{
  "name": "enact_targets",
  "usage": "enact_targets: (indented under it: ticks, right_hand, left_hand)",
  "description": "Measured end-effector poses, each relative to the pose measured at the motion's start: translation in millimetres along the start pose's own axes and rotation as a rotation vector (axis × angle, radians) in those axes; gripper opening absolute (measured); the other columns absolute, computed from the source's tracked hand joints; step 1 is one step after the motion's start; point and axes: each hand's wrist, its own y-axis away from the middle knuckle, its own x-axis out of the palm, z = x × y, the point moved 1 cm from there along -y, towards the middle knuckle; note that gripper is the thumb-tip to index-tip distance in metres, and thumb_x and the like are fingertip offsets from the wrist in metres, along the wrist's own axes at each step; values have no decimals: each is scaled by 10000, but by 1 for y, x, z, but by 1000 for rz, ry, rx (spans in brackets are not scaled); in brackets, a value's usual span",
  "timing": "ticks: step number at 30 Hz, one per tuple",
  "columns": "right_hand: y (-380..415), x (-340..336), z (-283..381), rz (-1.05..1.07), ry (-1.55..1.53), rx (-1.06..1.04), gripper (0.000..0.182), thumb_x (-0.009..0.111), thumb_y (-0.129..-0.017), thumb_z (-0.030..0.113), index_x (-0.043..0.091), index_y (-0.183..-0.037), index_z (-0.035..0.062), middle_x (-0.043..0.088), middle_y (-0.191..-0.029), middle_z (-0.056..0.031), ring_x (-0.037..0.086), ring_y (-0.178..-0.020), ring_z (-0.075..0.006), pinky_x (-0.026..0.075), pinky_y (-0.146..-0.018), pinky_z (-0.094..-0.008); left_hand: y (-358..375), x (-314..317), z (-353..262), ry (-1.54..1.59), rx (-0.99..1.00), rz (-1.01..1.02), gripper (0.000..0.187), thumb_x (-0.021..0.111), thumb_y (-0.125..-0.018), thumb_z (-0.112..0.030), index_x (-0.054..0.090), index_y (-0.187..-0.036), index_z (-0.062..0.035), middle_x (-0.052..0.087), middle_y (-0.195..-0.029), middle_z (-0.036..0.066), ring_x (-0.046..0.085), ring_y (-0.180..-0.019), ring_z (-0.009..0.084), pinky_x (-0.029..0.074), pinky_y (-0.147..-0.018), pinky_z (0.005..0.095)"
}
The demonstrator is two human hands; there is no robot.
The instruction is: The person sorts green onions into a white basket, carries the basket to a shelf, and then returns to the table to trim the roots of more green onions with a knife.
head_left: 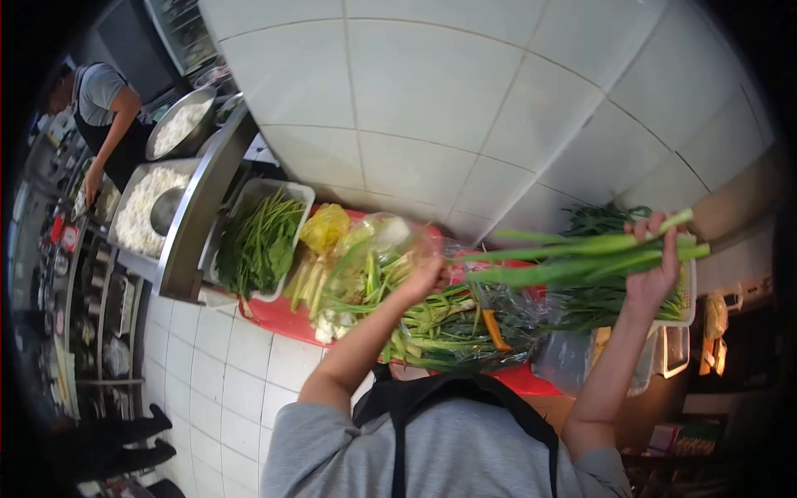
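Note:
My right hand (652, 264) is closed around a bunch of green onions (594, 256), the pale stem ends sticking out past the fingers and the long leaves pointing left. Near the leaf tips is my left hand (425, 275), its fingers smeared by motion. Below both hands lies a pile of loose greens and trimmings (432, 328) on a red table (278, 322). An orange handle (496, 329) rests across that pile. Clear plastic wrap (531, 307) lies beside it. Under the held bunch, more dark green leaves fill a white basket (689, 290).
A white basket of leafy greens (264, 236) and a yellow bag (325, 228) stand to the left. Beyond a metal counter edge (203, 207) are a tray (154, 207) and bowl (181, 124) of white food. A co-worker (108, 108) stands far left. Tiled wall (432, 83) bounds the back.

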Motion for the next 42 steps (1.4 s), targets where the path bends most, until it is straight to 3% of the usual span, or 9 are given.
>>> enact_targets:
  ticks: [8, 12, 14, 15, 17, 23, 26, 36, 42]
  right_hand:
    - [46, 17, -27, 105, 321, 45, 163, 451, -936, 190, 412, -1024, 58, 410, -776, -45, 419, -626, -137, 374, -586, -288]
    - [47, -9, 13, -43, 183, -50, 153, 452, -926, 157, 418, -1043, 64, 373, -757, -13, 353, -579, -85, 311, -530, -224]
    - [42, -35, 53, -40, 286, -148, 188, 460, -916, 165, 403, -1066, 66, 358, -748, -14, 330, -567, -69, 276, -499, -195]
    - [44, -38, 54, -78, 334, -123, 213, 469, -913, 179, 396, -1075, 62, 361, -749, -16, 331, -565, -66, 274, -492, -191]
    - [46, -44, 49, -146, 423, -66, 263, 488, -907, 208, 383, -1093, 54, 365, -752, -19, 332, -561, -58, 270, -477, -185]
    - [70, -59, -3, -36, 357, 229, 288, 525, -890, 184, 397, -1105, 41, 369, -699, -9, 333, -495, -60, 278, -451, -193]
    - [74, -46, -23, -119, 521, 309, 210, 523, -876, 98, 436, -1056, 34, 380, -642, 8, 328, -475, -57, 279, -460, -195]
    - [47, 27, -86, 230, 564, 800, 130, 591, -824, 74, 587, -947, 32, 529, -721, 20, 478, -576, -38, 405, -520, -201]
    - [34, 67, -175, 389, 883, 305, 307, 695, -772, 215, 601, -957, -11, 624, -855, -47, 579, -806, -121, 467, -729, -263]
  left_hand:
    - [-56, 13, 137, 375, -296, -79, 369, 357, -886, -398, 531, -818, -79, 446, -562, 18, 418, -487, 148, 359, -430, 314]
    - [-68, -59, 191, -272, -312, -774, 455, 378, -875, -361, 656, -810, -6, 627, -713, 183, 614, -689, 316, 465, -646, 423]
    - [-46, -97, 189, -624, 40, -559, 419, 413, -859, -394, 687, -881, -79, 643, -834, 195, 596, -863, 359, 447, -782, 439]
    - [-47, -104, 172, -1149, -303, -525, 397, 437, -852, -407, 669, -967, -106, 610, -978, 208, 519, -1006, 387, 395, -882, 476]
    - [-28, -109, 123, -1044, -271, -942, 439, 459, -853, -415, 575, -1125, -90, 469, -1201, 223, 485, -1020, 419, 391, -887, 491]
    - [-41, -182, 147, -1058, -500, -1044, 412, 533, -859, -364, 599, -1040, 1, 526, -1182, 211, 546, -1061, 322, 462, -871, 416]
    - [-35, -174, 112, -977, -683, -809, 347, 562, -850, -311, 621, -1009, -8, 603, -1069, 204, 589, -966, 355, 481, -821, 401]
    - [2, -88, -100, -505, 215, -87, 289, 677, -819, -189, 630, -1048, -19, 660, -865, 31, 576, -803, 79, 465, -752, 257]
    - [22, 16, -176, -924, 367, 137, 333, 634, -834, -220, 605, -1089, -8, 672, -940, 117, 612, -874, 151, 462, -795, 317]
